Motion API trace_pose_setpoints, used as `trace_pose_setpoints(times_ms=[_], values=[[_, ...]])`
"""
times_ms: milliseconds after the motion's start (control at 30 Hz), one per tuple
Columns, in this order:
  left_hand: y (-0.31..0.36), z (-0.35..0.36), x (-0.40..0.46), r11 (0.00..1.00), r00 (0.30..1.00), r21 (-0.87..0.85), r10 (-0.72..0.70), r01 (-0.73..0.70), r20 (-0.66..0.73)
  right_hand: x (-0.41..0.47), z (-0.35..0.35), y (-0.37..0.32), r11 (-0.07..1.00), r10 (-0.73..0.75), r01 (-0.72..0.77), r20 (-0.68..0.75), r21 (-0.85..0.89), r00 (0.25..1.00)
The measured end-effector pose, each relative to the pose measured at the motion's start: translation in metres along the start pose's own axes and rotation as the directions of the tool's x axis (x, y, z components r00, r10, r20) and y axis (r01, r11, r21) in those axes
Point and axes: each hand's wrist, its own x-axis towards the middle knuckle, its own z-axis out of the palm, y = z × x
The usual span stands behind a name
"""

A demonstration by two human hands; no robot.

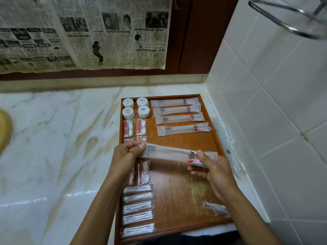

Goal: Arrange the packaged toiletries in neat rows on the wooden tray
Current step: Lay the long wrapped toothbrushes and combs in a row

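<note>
The light is dim and warm-greenish, with soft, weak shadows. A pale glare streaks across the marble bench (53,197) at the near left, and a fainter sheen lies on the white wall tiles (283,103) at the right. Wide-angle distortion bends the tile lines and the bench edges outward. The metal ring (290,20) at the far right is smeared, and the near packets look soft with motion blur.
</note>
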Motion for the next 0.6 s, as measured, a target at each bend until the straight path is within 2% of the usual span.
trace_pose_setpoints(times_ms=[133,233,400,600], values=[[0.0004,0.0032,-0.0011,1.000,0.999,-0.014,-0.011,0.011,0.031,0.0022,-0.0036,0.0018,0.999,-0.006,0.006,0.003,-0.039,1.000],[0.0015,0.0042,-0.0028,0.998,0.996,-0.050,-0.033,0.037,0.086,0.0032,-0.0048,0.0015,1.000,0.017,-0.017,-0.007,-0.003,1.000],[0.0001,0.0042,-0.0024,0.999,0.996,-0.028,-0.024,0.027,0.090,0.0031,-0.0051,-0.0009,0.971,0.182,-0.182,0.015,0.158,0.983],[0.0011,0.0035,-0.0029,1.000,0.996,-0.026,-0.014,0.017,0.088,0.0036,-0.0051,0.0009,0.925,0.315,-0.323,0.071,0.200,0.947]])
